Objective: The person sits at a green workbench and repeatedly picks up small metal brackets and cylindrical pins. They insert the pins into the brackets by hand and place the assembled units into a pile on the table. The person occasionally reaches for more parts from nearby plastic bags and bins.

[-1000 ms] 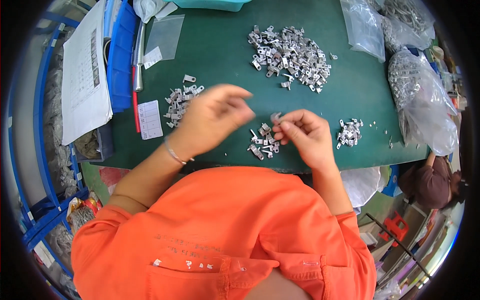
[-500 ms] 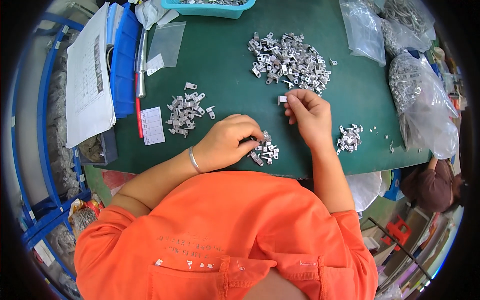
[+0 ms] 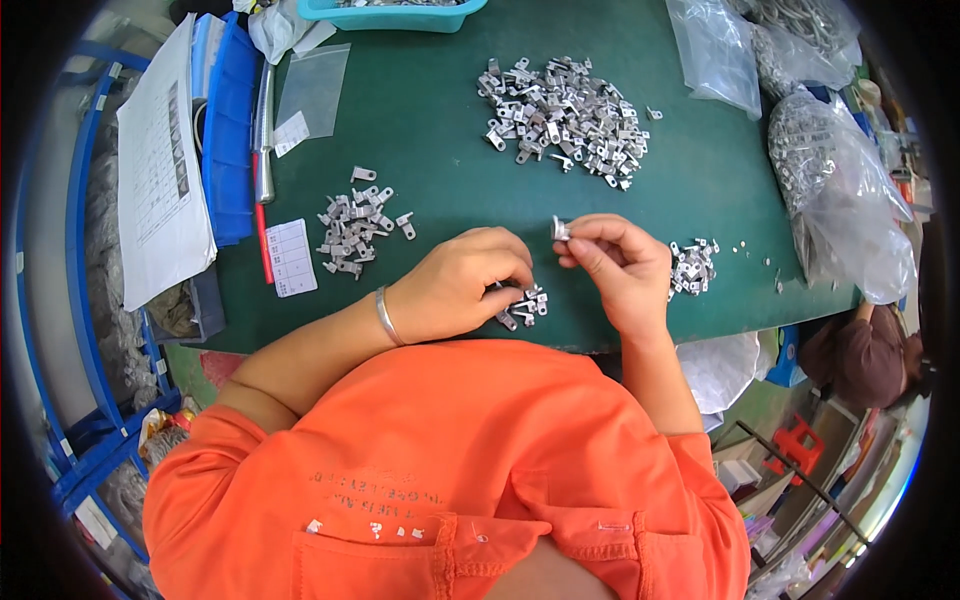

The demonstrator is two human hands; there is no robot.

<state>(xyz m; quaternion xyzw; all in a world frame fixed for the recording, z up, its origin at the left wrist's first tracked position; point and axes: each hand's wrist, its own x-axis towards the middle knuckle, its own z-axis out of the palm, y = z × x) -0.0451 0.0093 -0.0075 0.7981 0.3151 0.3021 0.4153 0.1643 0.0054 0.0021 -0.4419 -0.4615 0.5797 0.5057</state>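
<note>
Between the thumb and fingers of my right hand (image 3: 628, 272) is a small metal bracket (image 3: 559, 229), raised above the green table. My left hand (image 3: 465, 280) curls at the edge of a small pile of brackets (image 3: 527, 308) close to my body. Its thumb and fingers are drawn together, and what they grip, if anything, is hidden. A large heap of similar brackets (image 3: 570, 118) lies farther off. One more pile (image 3: 356, 228) sits to the left, and another (image 3: 692, 266) is partly behind my right hand.
A blue bin (image 3: 228, 135) with paper sheets (image 3: 160, 170) stands at the left, beside a labelled card (image 3: 292, 258). A turquoise basket (image 3: 395, 15) is at the far edge. Plastic bags of metal parts (image 3: 835, 200) crowd the right side. Another person (image 3: 865, 360) sits beyond them.
My right hand has come nearer to me with the bracket, which is now turned more upright. My left hand stays at the small pile. The whole view has shifted slightly.
</note>
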